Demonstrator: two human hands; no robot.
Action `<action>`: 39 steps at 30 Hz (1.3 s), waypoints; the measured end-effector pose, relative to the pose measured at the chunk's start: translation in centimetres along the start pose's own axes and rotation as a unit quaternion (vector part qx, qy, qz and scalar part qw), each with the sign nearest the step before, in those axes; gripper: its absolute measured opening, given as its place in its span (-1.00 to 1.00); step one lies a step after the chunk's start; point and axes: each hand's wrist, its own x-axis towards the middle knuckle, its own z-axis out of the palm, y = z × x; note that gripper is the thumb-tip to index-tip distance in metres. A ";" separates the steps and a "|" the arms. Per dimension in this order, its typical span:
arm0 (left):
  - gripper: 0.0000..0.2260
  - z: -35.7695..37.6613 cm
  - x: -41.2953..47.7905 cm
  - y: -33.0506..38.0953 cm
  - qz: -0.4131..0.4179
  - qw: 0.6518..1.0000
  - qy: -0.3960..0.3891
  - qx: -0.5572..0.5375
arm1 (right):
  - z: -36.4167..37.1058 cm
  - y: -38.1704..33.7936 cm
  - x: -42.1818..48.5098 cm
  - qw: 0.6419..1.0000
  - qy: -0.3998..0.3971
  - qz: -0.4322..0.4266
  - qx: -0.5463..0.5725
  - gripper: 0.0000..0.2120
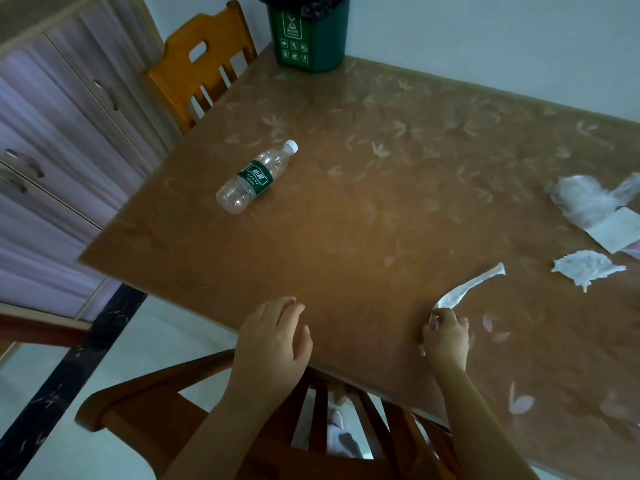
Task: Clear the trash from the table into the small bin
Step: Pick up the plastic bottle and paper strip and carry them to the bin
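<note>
Right hand (446,332), lower centre-right of frame: fingers curled, pinching the near end of a twisted paper strip (471,285); the strip's far end trails up and right across the worktop (346,220). Left hand (273,337), lower centre: fingers loosely spread, holding nothing, over the worktop edge.

Handling, judged: strip near weightless, limp, tear-prone; an end pinch should carry it, though bunching it into the palm looks safer. Crumpled tissue (585,271) at right: soft; take whole. Plastic wrap (578,199) and paper slip (620,230), far right: light; slip lies flat, so lift by an edge. Bottle (256,176), left of centre, on its side, capped, apparently empty: light, smooth, may roll; grip round the labelled middle. Small bin (308,32) at top centre, well apart from all of it.
</note>
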 end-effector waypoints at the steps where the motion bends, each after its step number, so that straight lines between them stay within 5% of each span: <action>1: -0.75 -0.3 -0.3 -0.2 -0.001 1.000 0.003 -0.003 | 0.1 0.1 -0.3 1.000 0.002 -0.006 0.006 -0.78; 13: -0.76 -6.0 -4.2 -6.6 -0.001 0.996 0.077 -0.046 | 0.0 -6.8 -6.8 0.986 -0.027 -0.163 0.004 -0.88; 26: -0.75 -19.2 -11.5 -29.3 -0.067 0.983 0.164 -0.044 | 12.8 -28.6 -27.0 0.928 0.021 -0.359 0.098 -0.84; 33: -0.77 -21.1 -11.3 -36.7 -0.104 0.980 0.158 -0.053 | 19.7 -34.8 -30.4 0.910 -0.034 -0.405 0.083 -0.84; 39: -0.78 -21.4 -5.2 -41.2 -0.078 0.989 0.120 -0.033 | 23.1 -39.6 -26.9 0.915 0.004 -0.384 0.121 -0.80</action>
